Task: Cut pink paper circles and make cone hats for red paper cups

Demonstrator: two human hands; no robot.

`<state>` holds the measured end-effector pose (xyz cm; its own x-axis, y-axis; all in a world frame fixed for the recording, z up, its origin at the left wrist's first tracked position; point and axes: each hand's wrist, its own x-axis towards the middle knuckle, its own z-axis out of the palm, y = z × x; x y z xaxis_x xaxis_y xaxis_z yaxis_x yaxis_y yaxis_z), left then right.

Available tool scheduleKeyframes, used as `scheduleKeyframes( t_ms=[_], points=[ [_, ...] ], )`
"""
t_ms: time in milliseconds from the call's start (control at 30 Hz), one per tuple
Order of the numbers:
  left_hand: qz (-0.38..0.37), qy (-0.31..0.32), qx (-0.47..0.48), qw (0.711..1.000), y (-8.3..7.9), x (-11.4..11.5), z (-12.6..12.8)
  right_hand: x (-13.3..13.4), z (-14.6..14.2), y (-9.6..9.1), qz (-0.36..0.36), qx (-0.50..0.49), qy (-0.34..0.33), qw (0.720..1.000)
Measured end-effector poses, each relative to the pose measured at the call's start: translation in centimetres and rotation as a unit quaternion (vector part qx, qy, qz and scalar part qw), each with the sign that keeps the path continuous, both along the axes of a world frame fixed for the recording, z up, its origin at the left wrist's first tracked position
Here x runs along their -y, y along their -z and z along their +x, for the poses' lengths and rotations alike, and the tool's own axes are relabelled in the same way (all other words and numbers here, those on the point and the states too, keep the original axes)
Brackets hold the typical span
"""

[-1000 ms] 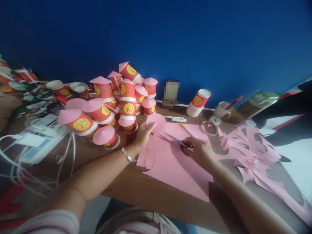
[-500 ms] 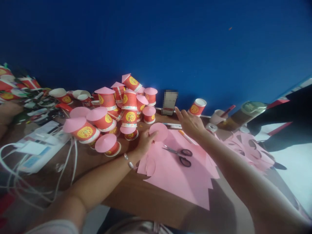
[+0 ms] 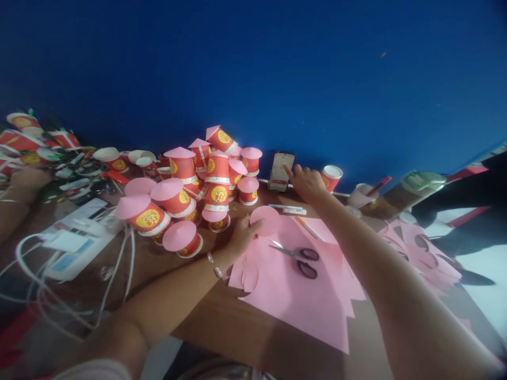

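— What is in your left hand?

— My left hand (image 3: 240, 236) grips a flat, round disc of pink paper (image 3: 266, 221) at its left edge, thumb on top, above the far side of a large pink paper sheet (image 3: 309, 306) on a brown table (image 3: 214, 322). A silver-coloured bracelet (image 3: 217, 272) circles my wrist.

— And your right?

— My right hand (image 3: 308, 182) is free of any hold, index finger extended at a dark-framed smartphone with a pale screen (image 3: 282, 174), which leans near the foot of a deep-blue wall (image 3: 253, 68). The fingertip overlaps the screen's edge; I cannot tell whether it touches the glass.

— Where are the scissors?

— The black-handled metal scissors (image 3: 298, 255) lie on the pink sheet between my forearms, blades toward the disc. A slim orange-and-white pen (image 3: 311, 228) rests beyond them.

— Who and what else is at the table?

— Beyond my left forearm, red paper cups with yellow emblems and pink cone tops (image 3: 217, 196) are piled several high. Farther left are a white power strip (image 3: 79, 237), looped white cables (image 3: 110, 279) and another person's hand (image 3: 34, 178), blurred. To the right, a white-rimmed red cup (image 3: 331, 174) stands partly behind my right hand, and cut pink paper scraps (image 3: 423, 253) lie past my right forearm.
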<state>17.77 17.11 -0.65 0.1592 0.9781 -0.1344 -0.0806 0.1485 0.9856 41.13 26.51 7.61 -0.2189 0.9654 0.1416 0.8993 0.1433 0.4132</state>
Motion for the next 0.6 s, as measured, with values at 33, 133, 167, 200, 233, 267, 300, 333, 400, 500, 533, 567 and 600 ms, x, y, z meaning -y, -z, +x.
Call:
scheduleKeyframes(
  t_ms=[33,133,167,200,233,267,300,333,400,500,533,567,600],
  points=[
    [-0.002,0.002,0.003,1.000,0.0,0.0,0.0,-0.1,0.2,-0.2,0.002,0.008,-0.006,1.000],
    [-0.002,0.012,0.006,1.000,-0.3,0.0,0.0,-0.2,0.8,-1.0,0.015,0.023,-0.020,0.999],
    [-0.002,0.013,0.005,1.000,-0.4,0.0,0.0,-0.1,0.9,-1.2,0.021,0.026,-0.025,0.999],
    [-0.003,0.012,0.005,1.000,-0.4,0.0,0.0,0.0,1.0,-1.4,0.028,0.028,-0.032,0.999],
    [-0.004,0.010,0.007,1.000,-0.5,0.0,0.0,0.3,1.0,-1.5,0.036,0.027,-0.041,0.998],
    [-0.005,0.006,0.008,1.000,-0.5,0.0,0.0,0.8,0.9,-1.6,0.048,0.024,-0.051,0.997],
    [-0.006,0.001,0.010,1.000,-0.5,0.1,0.0,1.5,0.8,-1.6,0.060,0.016,-0.062,0.996],
    [-0.006,-0.002,0.011,1.000,-0.5,0.1,0.1,2.3,0.7,-1.5,0.075,0.004,-0.074,0.994],
    [0.004,-0.002,0.012,1.000,-0.6,0.1,0.1,4.7,0.3,-1.1,0.100,-0.032,-0.098,0.990],
    [0.025,0.006,0.017,1.000,-0.7,0.1,0.1,9.5,0.2,0.0,0.111,-0.078,-0.128,0.982],
    [0.027,0.007,0.022,0.999,-0.7,0.1,0.2,11.3,0.3,0.6,0.109,-0.086,-0.135,0.981],
    [0.025,0.005,0.026,0.999,-0.8,0.1,0.2,13.1,0.5,1.2,0.101,-0.093,-0.147,0.979],
    [0.023,0.005,0.028,0.999,-0.8,0.1,0.2,14.8,0.7,1.9,0.080,-0.098,-0.157,0.979]
  ],
)
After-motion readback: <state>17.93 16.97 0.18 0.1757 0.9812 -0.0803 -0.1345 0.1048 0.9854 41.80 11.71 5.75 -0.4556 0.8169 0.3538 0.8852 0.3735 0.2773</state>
